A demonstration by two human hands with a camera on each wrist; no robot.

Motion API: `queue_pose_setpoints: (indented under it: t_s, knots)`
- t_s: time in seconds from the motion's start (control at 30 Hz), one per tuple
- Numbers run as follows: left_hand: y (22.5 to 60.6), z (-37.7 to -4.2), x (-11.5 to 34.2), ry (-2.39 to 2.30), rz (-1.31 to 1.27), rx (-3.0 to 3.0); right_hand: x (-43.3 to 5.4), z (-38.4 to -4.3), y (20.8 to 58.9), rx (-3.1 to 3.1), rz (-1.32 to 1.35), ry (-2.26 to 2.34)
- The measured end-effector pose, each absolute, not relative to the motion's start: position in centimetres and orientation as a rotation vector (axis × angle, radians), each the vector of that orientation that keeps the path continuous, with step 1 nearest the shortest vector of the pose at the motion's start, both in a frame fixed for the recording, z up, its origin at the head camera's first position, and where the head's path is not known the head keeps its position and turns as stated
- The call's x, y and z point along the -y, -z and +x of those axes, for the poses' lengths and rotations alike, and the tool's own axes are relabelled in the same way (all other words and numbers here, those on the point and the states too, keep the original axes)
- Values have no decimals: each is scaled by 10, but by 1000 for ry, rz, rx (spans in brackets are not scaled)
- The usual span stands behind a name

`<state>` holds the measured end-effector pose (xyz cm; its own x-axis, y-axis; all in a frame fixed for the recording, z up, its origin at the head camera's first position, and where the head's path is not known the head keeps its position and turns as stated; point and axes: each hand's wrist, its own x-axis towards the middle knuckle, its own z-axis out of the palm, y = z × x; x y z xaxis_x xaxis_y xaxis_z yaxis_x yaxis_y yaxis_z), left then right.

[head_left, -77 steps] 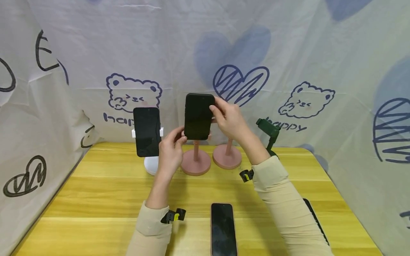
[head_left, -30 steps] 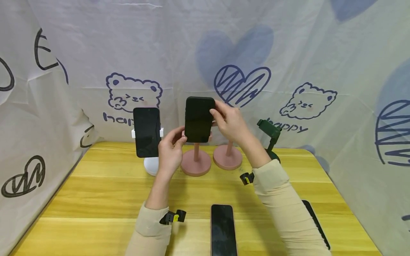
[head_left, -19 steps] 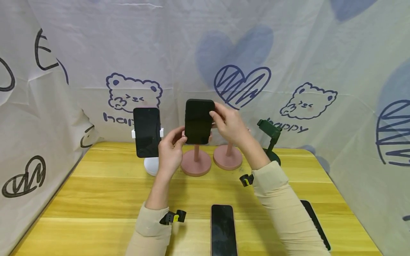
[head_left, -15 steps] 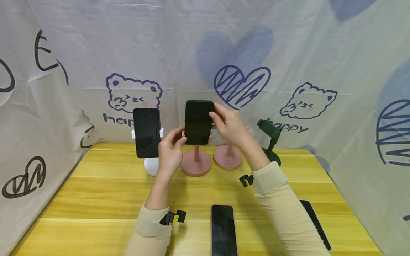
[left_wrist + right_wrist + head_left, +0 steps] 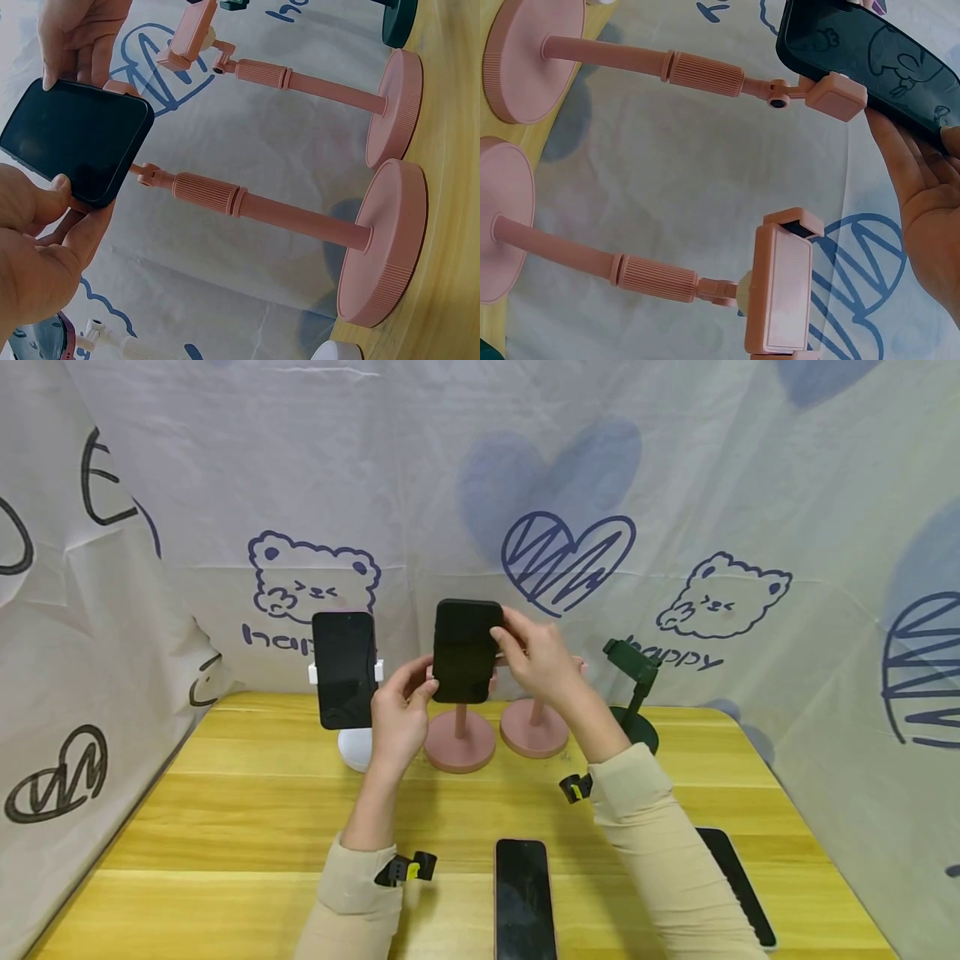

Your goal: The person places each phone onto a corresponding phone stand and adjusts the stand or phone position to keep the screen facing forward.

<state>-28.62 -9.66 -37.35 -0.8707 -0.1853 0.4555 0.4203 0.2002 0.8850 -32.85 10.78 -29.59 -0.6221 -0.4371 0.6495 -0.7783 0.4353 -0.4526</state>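
Both hands hold a black smartphone point(image 5: 467, 652) upright, screen facing me, at the head of a pink phone stand point(image 5: 460, 745). My left hand point(image 5: 401, 714) grips its lower left edge by the clamp, thumb in front and fingers behind. Higher on the opposite edge, my right hand point(image 5: 542, 656) pinches the phone between thumb and fingers. In the right wrist view, one pink clamp jaw lies against the phone's long edge; the left hand hides the other side. A second pink phone stand point(image 5: 780, 289), its holder without a phone, stands just to the right.
On the left a white phone stand point(image 5: 354, 747) bears another black phone point(image 5: 343, 670). A dark green stand point(image 5: 633, 668) is at the back right. A pink-edged phone point(image 5: 522, 897) and a white-edged phone point(image 5: 738, 887) lie on the wooden table point(image 5: 247, 835). A printed cloth point(image 5: 420, 468) hangs behind.
The smartphone has slid down a little in the pink stand's clamp, and my right hand has come down with it. My left hand has stayed in place.
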Motion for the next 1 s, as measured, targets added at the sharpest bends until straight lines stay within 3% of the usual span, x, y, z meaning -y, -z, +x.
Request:
queue_pose_setpoints:
  t_s: [1.0]
  knots:
    - [375,-286,97,1648,-251,2000,-107,-323,313,2300,996,-1038]
